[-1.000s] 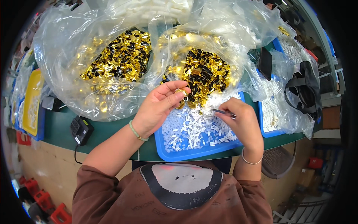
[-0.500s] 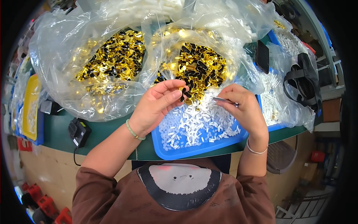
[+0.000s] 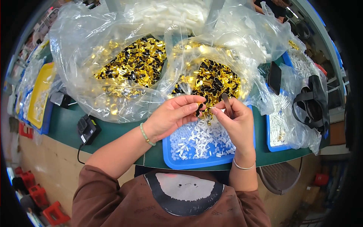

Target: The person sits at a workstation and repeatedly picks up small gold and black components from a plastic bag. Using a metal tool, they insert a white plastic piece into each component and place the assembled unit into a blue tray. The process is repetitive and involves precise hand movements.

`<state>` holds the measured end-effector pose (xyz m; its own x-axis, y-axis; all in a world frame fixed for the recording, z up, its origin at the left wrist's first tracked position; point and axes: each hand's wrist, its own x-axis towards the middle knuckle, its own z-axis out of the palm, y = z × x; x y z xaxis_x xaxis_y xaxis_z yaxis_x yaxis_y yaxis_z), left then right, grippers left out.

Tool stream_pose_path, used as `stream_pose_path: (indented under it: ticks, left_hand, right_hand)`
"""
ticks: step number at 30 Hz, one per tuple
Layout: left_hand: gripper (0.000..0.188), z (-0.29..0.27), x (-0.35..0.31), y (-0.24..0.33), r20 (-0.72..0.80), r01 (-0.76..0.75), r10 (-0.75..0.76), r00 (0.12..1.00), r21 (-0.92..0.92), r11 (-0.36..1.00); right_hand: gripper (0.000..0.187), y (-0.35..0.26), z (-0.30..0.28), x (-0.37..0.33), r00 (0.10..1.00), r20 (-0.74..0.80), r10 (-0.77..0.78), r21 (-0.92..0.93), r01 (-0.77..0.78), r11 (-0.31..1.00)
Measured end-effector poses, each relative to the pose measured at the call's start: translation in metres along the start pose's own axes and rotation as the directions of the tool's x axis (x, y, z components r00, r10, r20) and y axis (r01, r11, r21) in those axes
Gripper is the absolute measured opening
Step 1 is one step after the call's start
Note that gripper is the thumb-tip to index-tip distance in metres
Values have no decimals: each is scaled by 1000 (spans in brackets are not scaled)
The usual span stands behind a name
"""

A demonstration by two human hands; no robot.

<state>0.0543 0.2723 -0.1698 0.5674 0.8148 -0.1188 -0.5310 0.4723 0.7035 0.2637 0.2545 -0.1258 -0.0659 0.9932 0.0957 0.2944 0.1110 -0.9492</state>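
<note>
Between the thumb and fingers of my left hand [image 3: 172, 119] is a small black-and-gold part [image 3: 199, 110]. My right hand [image 3: 239, 126] is closed around metal tweezers [image 3: 227, 105], whose flat end sticks up past the fingers. Its thumb and fingertip come close to the part in the left hand; whether they touch it or pinch a small white piece, I cannot make out. Below both hands lies a blue tray [image 3: 177, 165] with many small white pieces [image 3: 202, 140]. Just beyond them, a clear plastic bag [image 3: 245, 70] lies open, full of similar black-and-gold parts [image 3: 217, 77].
A second bag [image 3: 72, 87] of such parts stands at the left. On the green table [image 3: 113, 145] sits a black device [image 3: 88, 129] with a cord. To the right are a phone [image 3: 274, 78], another blue tray [image 3: 273, 148] and a black bag [image 3: 314, 104]. A yellow tray [image 3: 41, 96] stands far left.
My right hand has moved left and away from the white pieces, up beside the left hand. The tweezers now point upward in it. The whole view has shifted slightly.
</note>
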Motion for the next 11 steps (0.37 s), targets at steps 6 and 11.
stream_pose_path:
  ticks: [6, 11]
  left_hand:
    - [35, -4, 0, -1, 15, 86, -85, 996, -27, 996]
    - [38, 0, 1, 0, 6, 97, -97, 995, -1, 995]
  right_hand:
    - [13, 9, 12, -1, 959, 3, -283, -15, 283, 959]
    - [16, 7, 19, -2, 956, -4, -292, -127, 290, 949]
